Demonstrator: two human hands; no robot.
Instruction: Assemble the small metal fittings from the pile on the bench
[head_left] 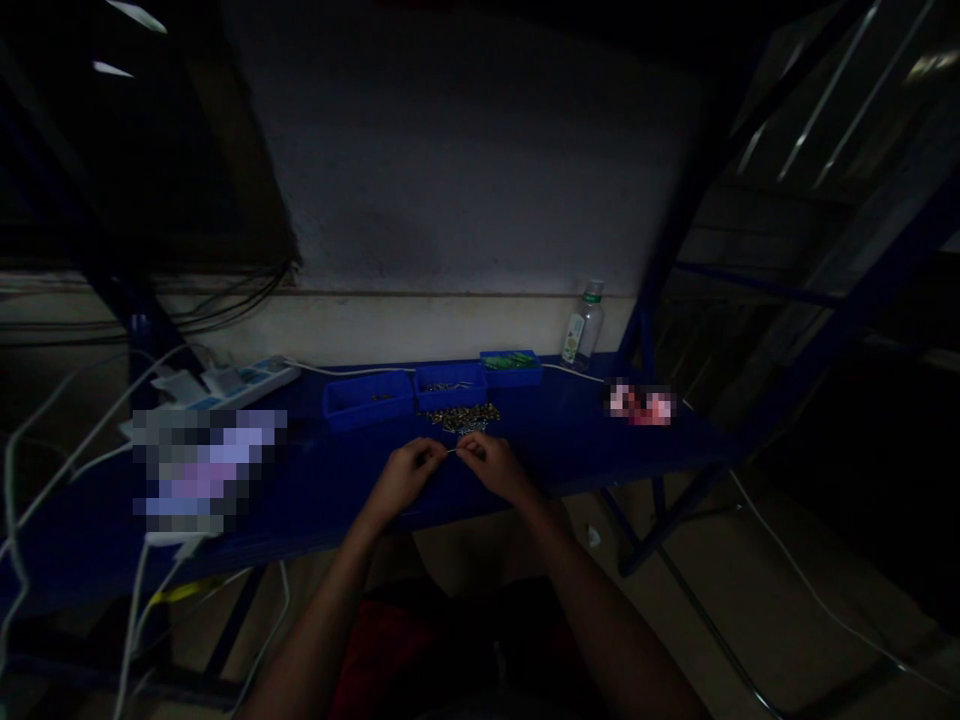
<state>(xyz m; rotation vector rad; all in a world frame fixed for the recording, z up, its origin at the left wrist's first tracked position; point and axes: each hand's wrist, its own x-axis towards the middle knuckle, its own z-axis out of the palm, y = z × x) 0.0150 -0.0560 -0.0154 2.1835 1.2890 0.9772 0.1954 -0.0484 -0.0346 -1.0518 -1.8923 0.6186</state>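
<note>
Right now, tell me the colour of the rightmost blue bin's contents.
The contents look green, as the head view shows.

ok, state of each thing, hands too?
Left fingers: pinching thin piece
Right fingers: pinching its other end
Left tray: few small parts inside
Middle tray: metal parts inside
Right tray: green items inside
Loose parts: heaped before middle tray
Bottle: upright
Power strip: adapters plugged in
Pixelated items: unreadable

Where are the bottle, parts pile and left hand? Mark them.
Bottle (584,328), head view: middle of its body.
Parts pile (463,415), head view: middle of the heap.
Left hand (408,470), head view: middle of the hand.
</note>
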